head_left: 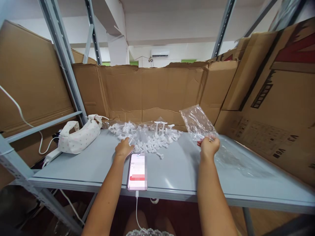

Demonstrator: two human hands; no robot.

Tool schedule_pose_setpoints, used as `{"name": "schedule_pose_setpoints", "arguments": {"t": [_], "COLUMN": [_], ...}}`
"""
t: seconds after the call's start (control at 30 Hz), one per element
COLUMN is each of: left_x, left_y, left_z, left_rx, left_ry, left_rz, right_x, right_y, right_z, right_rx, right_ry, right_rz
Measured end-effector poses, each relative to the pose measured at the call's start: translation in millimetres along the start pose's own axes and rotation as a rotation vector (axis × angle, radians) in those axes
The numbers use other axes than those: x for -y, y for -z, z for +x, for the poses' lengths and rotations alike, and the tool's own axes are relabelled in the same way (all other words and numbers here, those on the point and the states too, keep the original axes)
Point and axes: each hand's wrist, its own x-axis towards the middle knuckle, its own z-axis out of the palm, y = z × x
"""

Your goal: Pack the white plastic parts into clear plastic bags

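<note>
A pile of small white plastic pieces [154,143] lies on the grey table, with clear plastic among and behind it. My left hand [123,148] is at the pile's left front edge, its fingers reaching the pieces; what they hold, if anything, is too small to tell. On the right, my right hand [208,146] pinches the lower end of a clear plastic bag [197,122], which stands up above the tabletop. More clear plastic [236,160] lies flat on the table, right of my right hand.
A phone [137,172] on a white cable lies at the front edge of the table [172,183]. A white fabric bag [80,137] and a power strip [51,156] are at the left. Cardboard [157,91] walls the back and both sides; metal posts rise at left and right.
</note>
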Motion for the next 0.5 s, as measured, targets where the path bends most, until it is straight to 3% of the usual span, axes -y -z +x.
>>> {"name": "schedule_pose_setpoints", "arguments": {"t": [0.2, 0.5], "left_x": [0.9, -1.4], "left_y": [0.3, 2.8], "left_z": [1.3, 0.6], "left_rx": [-0.010, -0.036], "left_ry": [0.008, 0.019], "left_rz": [-0.029, -0.059], "right_x": [-4.4, -2.2], "right_y": [8.6, 17.6], "right_z": [13.1, 23.6], "right_rx": [-0.035, -0.091], "right_ry": [-0.027, -0.252], "right_rz": [-0.004, 0.356]}}
